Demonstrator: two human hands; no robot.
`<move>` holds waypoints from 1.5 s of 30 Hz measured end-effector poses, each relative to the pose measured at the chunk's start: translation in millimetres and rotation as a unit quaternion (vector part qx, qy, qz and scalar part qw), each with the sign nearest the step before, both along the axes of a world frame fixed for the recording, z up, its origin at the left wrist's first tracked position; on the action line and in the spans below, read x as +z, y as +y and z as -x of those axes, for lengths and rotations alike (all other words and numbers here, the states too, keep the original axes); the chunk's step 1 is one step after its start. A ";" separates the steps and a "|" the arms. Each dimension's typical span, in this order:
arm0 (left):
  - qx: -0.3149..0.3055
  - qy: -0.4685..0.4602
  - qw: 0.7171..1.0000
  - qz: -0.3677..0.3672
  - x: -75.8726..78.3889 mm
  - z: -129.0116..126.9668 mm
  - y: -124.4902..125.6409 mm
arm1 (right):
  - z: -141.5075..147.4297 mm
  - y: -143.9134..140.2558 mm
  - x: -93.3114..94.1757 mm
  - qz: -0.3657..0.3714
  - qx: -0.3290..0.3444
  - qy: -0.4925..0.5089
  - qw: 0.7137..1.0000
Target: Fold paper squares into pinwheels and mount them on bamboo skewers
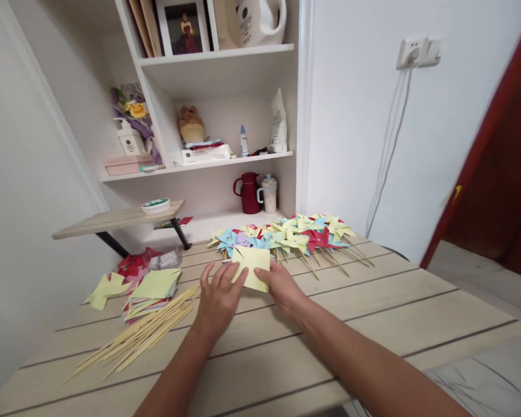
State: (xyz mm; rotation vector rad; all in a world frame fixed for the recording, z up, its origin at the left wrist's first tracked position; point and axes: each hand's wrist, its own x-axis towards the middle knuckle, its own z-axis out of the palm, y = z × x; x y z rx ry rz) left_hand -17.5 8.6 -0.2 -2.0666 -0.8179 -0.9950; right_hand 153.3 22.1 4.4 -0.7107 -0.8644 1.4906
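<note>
Just above the table, a square of pale yellow paper (252, 263) with a slit near its upper left corner is held between both hands. The fingers of my left hand (220, 295) are closed on its left edge. My right hand (284, 285) pinches the right edge, thumb on top and the other fingers mostly hidden behind. Beyond the paper lie several finished paper pinwheels (289, 237) on sticks, in yellow, blue, red and purple. To the left are a stack of coloured paper squares (156, 286) and a spread of thin wooden sticks (143, 330).
A loose yellow pinwheel shape (106, 289), red paper pieces (136, 263) and a clear container (165, 259) sit at the table's left. A small raised stand (113, 220) is behind them. Shelves hold a red jug (249, 194) and a cup (269, 194).
</note>
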 end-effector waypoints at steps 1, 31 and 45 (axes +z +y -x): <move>0.004 -0.036 0.999 0.025 -2.6 1.5 4.6 | -2.0 2.9 -0.8 -0.010 -0.012 -0.009 1.000; -0.248 -0.609 0.536 0.529 -17.8 -0.8 5.8 | -4.1 2.4 -7.0 -0.117 -0.008 -0.169 0.979; -0.324 -0.595 0.481 0.556 -12.1 2.2 4.0 | -3.2 1.5 -6.9 -0.075 -0.058 -0.169 0.981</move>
